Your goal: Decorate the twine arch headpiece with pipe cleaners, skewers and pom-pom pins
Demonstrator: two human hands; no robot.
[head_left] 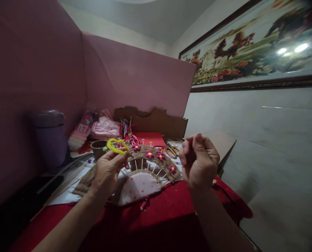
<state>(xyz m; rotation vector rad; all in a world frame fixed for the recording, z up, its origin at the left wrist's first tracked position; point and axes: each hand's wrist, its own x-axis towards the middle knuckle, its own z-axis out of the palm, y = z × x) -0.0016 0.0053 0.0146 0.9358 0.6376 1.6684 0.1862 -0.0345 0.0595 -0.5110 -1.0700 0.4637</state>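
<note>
My left hand (107, 171) pinches a fuzzy yellow pipe cleaner (115, 141), bent into a loop that rises above the fingertips. Off to the right, my right hand (200, 161) is raised with its fingers curled closed; anything inside them is hidden. Between and behind the hands lies an arched craft piece (156, 161) wrapped in brown twine, with thin sticks spanning to an inner arch. Several magenta flowers (149, 154) with yellow centres sit along its outer band. White dotted fabric (140, 187) fills the inner arch. My left forearm covers part of the arch's left side.
A red cloth (169, 203) covers the table. Behind the craft piece are scissors (172, 149), red paper (149, 138), a dark cup (98, 148) and torn cardboard (150, 120). A purple bin (51, 140) stands left, against pink panels (137, 77).
</note>
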